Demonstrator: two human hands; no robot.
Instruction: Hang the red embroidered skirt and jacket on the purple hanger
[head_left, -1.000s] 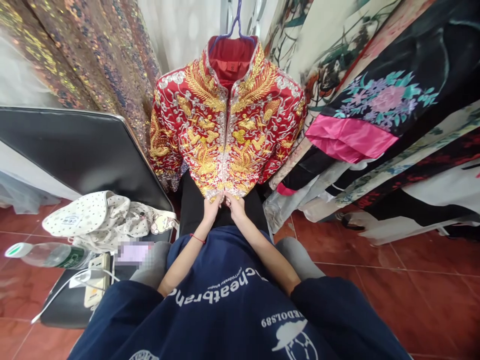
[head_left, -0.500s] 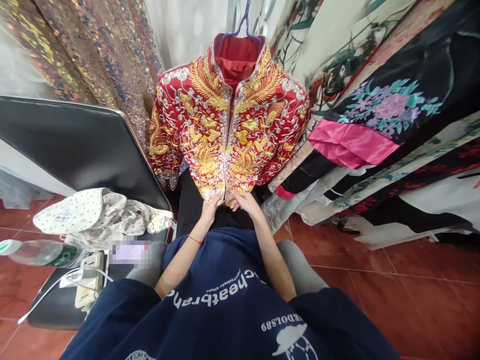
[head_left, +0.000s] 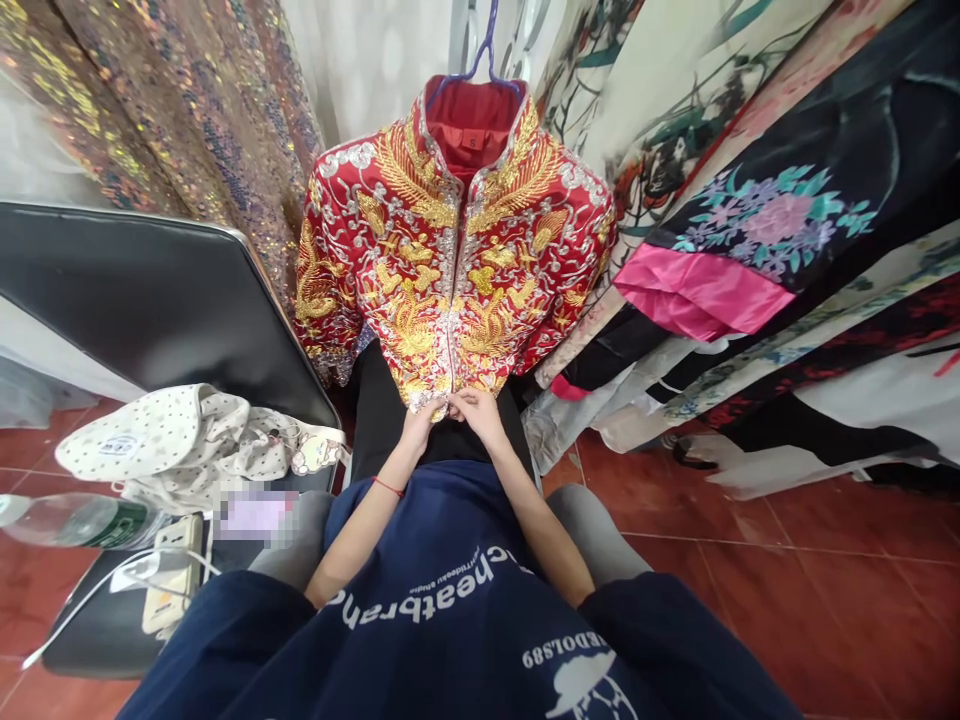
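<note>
A red jacket [head_left: 450,250] with gold and silver embroidery hangs on a purple hanger [head_left: 484,50] in front of me, closed down the front. My left hand [head_left: 418,425] pinches the left side of the bottom hem beside the centre opening. My right hand [head_left: 476,412] pinches the right side of the hem, fingers curled onto the fabric. The two hands almost touch at the lowest point of the front seam. A thin red string circles my left wrist.
A black chair [head_left: 150,300] stands at the left, holding a white dotted bag [head_left: 172,445], a plastic bottle [head_left: 82,520] and a power strip with a white cable [head_left: 169,575]. Patterned robes [head_left: 750,220] hang at the right. Sequinned fabric [head_left: 187,100] hangs behind. The floor is red tile.
My right hand spread out to the right on the hem half a second ago, then came back beside the left hand. The view shifted slightly.
</note>
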